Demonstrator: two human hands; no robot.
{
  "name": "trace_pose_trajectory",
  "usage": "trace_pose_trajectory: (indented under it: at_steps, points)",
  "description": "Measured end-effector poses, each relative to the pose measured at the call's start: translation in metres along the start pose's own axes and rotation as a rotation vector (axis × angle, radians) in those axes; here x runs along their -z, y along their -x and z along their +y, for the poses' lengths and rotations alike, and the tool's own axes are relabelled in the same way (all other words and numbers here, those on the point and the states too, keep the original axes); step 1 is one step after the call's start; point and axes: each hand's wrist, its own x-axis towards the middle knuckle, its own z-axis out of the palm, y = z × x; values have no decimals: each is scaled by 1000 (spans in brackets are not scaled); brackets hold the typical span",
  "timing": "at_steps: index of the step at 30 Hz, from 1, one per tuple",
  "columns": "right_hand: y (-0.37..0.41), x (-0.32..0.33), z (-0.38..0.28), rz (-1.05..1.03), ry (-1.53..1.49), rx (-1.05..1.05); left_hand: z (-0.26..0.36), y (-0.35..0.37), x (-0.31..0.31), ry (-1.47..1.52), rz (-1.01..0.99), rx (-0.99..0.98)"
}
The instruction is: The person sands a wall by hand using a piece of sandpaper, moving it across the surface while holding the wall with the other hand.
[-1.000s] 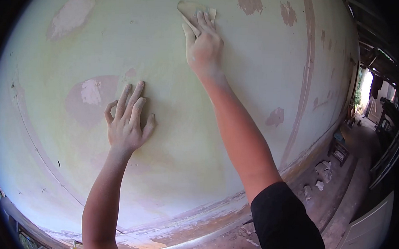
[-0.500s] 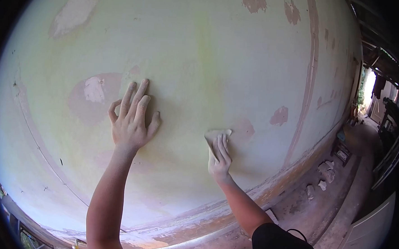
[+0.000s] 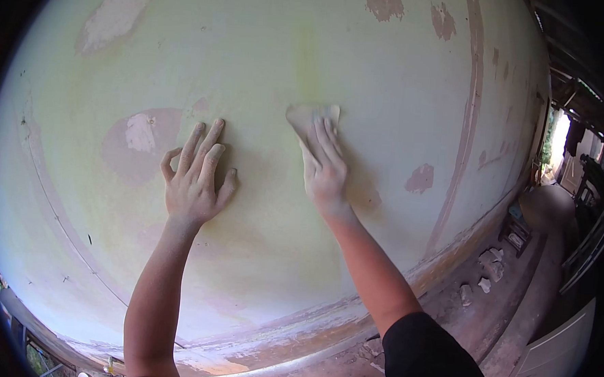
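Observation:
A pale green wall [image 3: 257, 268] with worn, patched paint fills most of the view. My left hand [image 3: 196, 179] rests on it with fingers spread, holding nothing, just right of a pinkish-brown patch [image 3: 122, 162]. Higher and to the right, my right hand [image 3: 327, 166] presses a sheet of sandpaper [image 3: 302, 115] against the wall. The sheet looks thin and greyish-beige, and its upper edge shows beyond my fingertips. Dust whitens both hands. Part of the sheet is hidden under my right fingers.
Along the wall's foot runs a floor [image 3: 438, 318] with several broken white chunks [image 3: 485, 285]. Farther right stand a small dark framed object [image 3: 516, 235] and a pale panel [image 3: 546, 358]. A bright doorway [image 3: 558, 144] lies at the far right.
My right hand has slid the sandpaper up the wall and slightly left. My left hand stays spread in nearly the same place.

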Motion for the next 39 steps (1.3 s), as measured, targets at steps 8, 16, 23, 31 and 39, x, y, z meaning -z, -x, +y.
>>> trace_pose_trajectory:
  at_steps: [8,16,23,31,39]
  points:
    - [165,37,-10,-72,100,-105,5,0,0,-11,-23,41]
    - [-195,-32,-1,117,93,-35,2,2,1,-17,-42,35]
    - [-5,-1,3,-30,6,-26,2,3,-4,-20,29,-2]
    - [190,42,-31,-184,17,-178,6,1,-3,-45,46,15]
    - [-147,-35,-14,78,61,-51,5,3,1,-32,18,-2]
